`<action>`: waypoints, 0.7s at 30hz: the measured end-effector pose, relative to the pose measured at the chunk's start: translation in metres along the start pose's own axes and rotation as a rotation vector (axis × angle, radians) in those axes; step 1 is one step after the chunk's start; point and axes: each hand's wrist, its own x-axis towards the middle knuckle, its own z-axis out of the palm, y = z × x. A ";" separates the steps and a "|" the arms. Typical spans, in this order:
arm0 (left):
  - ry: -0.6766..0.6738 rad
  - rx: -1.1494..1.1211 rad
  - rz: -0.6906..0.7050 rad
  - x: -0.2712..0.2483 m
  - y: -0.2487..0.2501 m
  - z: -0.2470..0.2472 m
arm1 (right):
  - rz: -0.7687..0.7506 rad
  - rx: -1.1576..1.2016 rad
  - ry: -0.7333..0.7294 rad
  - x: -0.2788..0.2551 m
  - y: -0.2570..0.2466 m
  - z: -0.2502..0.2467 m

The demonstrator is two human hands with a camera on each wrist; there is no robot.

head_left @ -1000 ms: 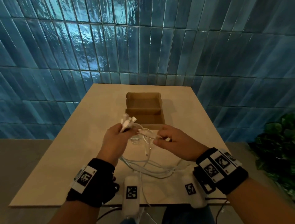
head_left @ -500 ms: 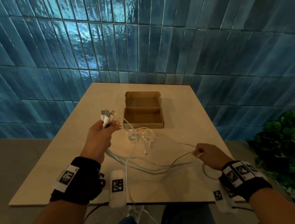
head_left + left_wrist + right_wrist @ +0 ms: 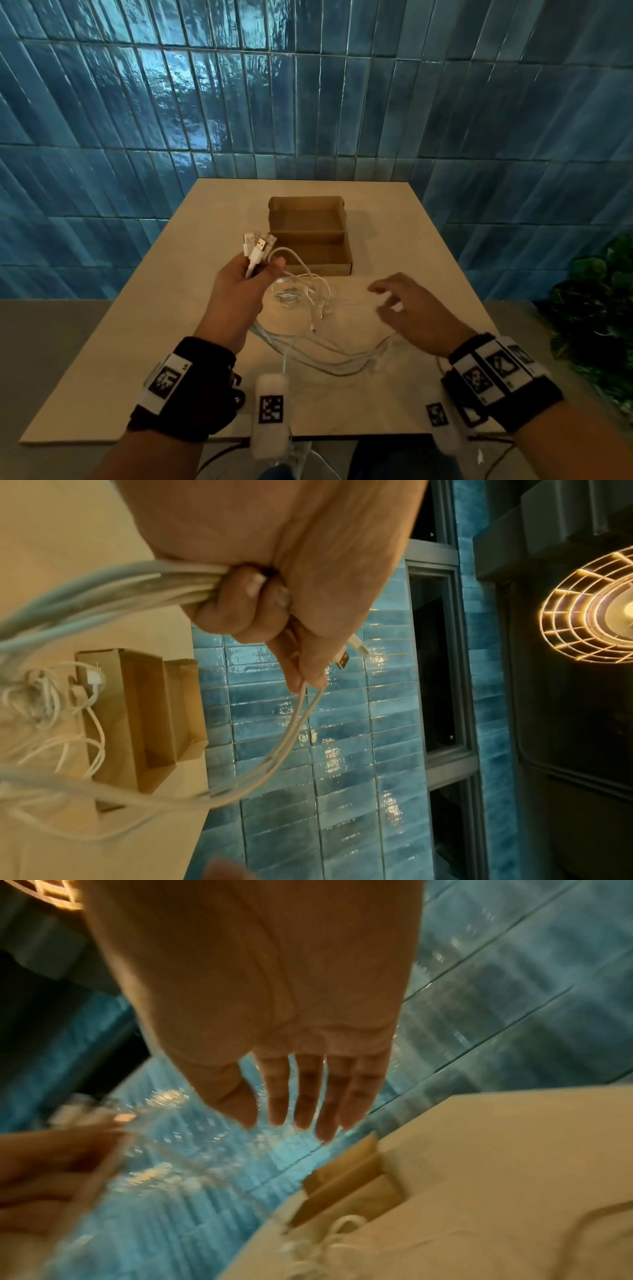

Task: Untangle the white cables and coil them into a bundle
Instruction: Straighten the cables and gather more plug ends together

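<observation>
Clamped in left hand [image 3: 239, 284]: white cables [image 3: 308, 346] w/ plugs up; loose tangle [image 3: 299, 291] lies right of it, nearer empty, spread right hand [image 3: 407, 308]

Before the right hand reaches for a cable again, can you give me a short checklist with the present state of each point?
1. Left hand has a firm grip on the plug ends: ok, fingers are curled round several white cables.
2. Right hand is free: ok, fingers are spread and hold nothing.
3. Cables are untangled: not ok, a knot of loops lies on the table in front of the cardboard box.
4. Cables are coiled into a bundle: not ok, long strands trail loose across the table.
5. Box is empty: ok in the head view.
6. Which strand leads into the knot: cannot tell.
</observation>
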 end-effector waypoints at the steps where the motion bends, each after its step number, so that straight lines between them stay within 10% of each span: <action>1: -0.017 -0.005 0.009 -0.002 0.000 0.005 | -0.031 0.057 -0.096 0.001 -0.020 0.005; 6: -0.060 0.023 0.072 -0.008 0.004 0.019 | -0.096 0.304 -0.303 0.011 -0.061 0.033; 21: 0.085 0.011 0.005 0.006 -0.008 -0.025 | 0.151 0.123 0.237 0.012 0.038 -0.013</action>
